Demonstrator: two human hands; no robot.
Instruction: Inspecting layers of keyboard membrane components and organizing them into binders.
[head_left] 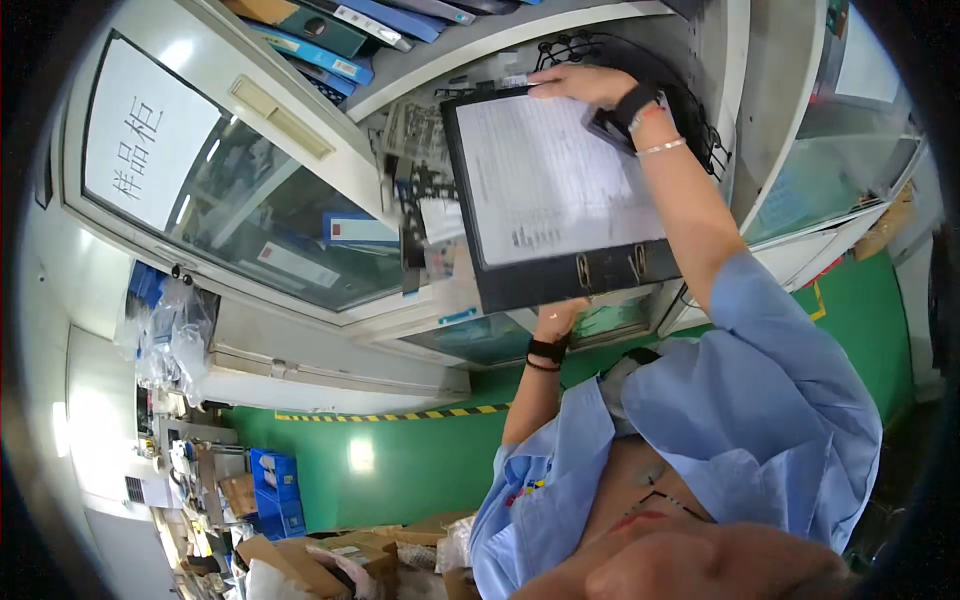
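A black ring binder (pixel 500 285) lies tilted in front of an open cabinet, with a stack of printed white papers (pixel 550 180) on it. Two metal fittings show along its near edge. My right hand (pixel 590 85) grips the binder's far edge, its fingers at the top of the papers; a dark band and a light bracelet circle that wrist. Below the near edge my left hand (pixel 562 318) holds the binder from underneath, most of its fingers hidden. A dark object (pixel 608 130) partly overlaps the papers by my right wrist; its kind is unclear.
Behind the binder, the shelf holds a black wire basket (pixel 715 150) and bagged small parts (pixel 415 130). More binders (pixel 330 40) stand above. Glass cabinet doors (pixel 290 220) flank me on both sides. Striped tape (pixel 400 413) crosses the green floor; blue crates (pixel 277 490) and cardboard boxes (pixel 290 565) stand there.
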